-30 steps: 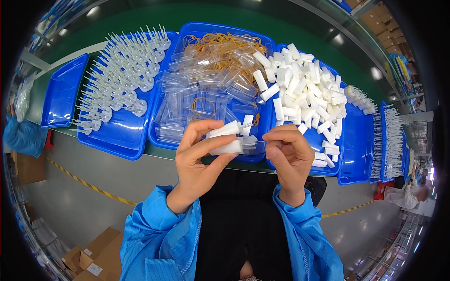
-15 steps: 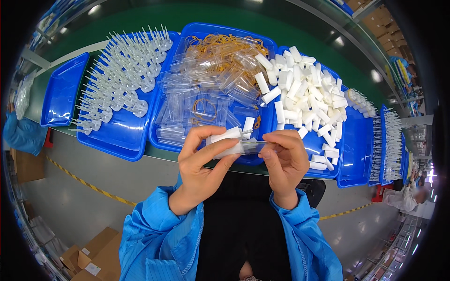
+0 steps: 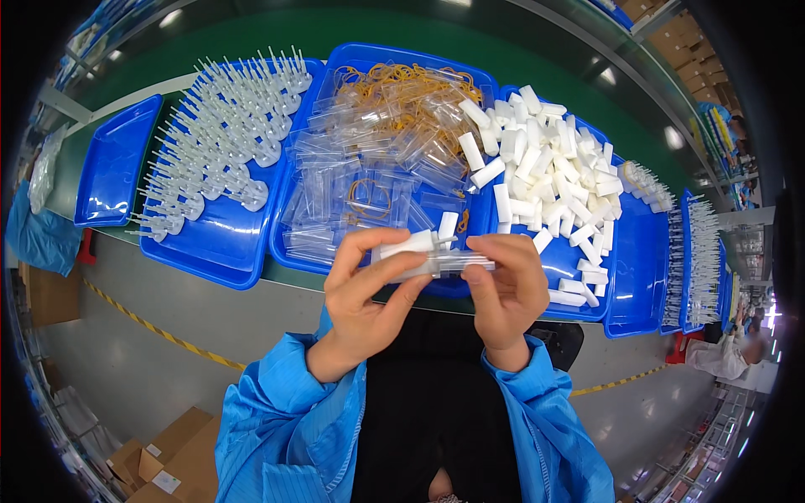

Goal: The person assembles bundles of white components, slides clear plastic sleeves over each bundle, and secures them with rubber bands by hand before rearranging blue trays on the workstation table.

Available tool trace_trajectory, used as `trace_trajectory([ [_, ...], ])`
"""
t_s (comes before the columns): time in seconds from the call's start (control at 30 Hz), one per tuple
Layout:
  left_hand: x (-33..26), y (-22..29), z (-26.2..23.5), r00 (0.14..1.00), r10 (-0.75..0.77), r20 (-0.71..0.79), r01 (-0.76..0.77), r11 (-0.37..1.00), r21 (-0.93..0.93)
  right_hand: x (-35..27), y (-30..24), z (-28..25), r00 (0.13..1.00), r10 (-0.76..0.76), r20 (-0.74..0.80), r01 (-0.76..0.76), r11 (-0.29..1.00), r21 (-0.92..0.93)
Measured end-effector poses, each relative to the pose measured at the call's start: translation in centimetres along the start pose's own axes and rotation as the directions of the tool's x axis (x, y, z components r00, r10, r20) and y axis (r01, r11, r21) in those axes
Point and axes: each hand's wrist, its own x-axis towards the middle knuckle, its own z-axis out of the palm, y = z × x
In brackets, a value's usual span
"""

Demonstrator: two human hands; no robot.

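Note:
Above the front edge of the middle tray, my left hand (image 3: pixel 365 293) is closed, pinching a white block (image 3: pixel 411 244) between thumb and fingers. A second white piece shows partly below it, and a short thin stem sticks out to the right. Facing it, my right hand (image 3: pixel 507 289) pinches the end of a clear plastic sleeve (image 3: pixel 459 261) with thumb and forefinger. The sleeve bridges both hands, its left end against the lower white piece; whether it surrounds that piece I cannot tell. Behind the hands, another white block (image 3: pixel 448 225) lies in the tray.
The blue middle tray (image 3: pixel 335 55) holds clear sleeves (image 3: pixel 335 180) and yellow elastic loops (image 3: pixel 402 84). To its right are piled white blocks (image 3: pixel 545 159); to its left, translucent stemmed parts (image 3: pixel 226 142). More trays flank these. Cardboard boxes (image 3: pixel 172 453) stand on the floor at lower left.
My right hand has shifted slightly left, toward the left hand, with the sleeve still pinched. My left hand has moved a little to the right, keeping hold of the white block.

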Motion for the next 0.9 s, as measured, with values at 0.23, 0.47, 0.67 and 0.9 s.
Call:
trace_trajectory([
  [0.23,-0.1,-0.1,0.4,0.998,0.069,-0.015,-0.068,0.996,0.052,0.4,0.3,-0.1,0.986,-0.164,0.019,0.165,0.986,-0.007],
  [0.47,0.2,-0.4,-0.3,0.978,0.185,0.091,-0.197,0.97,0.144,0.0,-0.5,-0.2,0.998,-0.044,0.041,0.044,0.999,0.015],
  [0.67,-0.2,0.1,0.5,0.994,0.091,0.057,-0.098,0.987,0.13,0.3,-0.2,0.1,0.919,0.386,0.085,-0.392,0.865,0.313],
  [0.9,-0.4,-0.7,1.0,0.992,0.081,0.093,-0.09,0.991,0.098,0.2,-0.5,1.6,0.98,0.176,0.088,-0.172,0.984,-0.05],
])
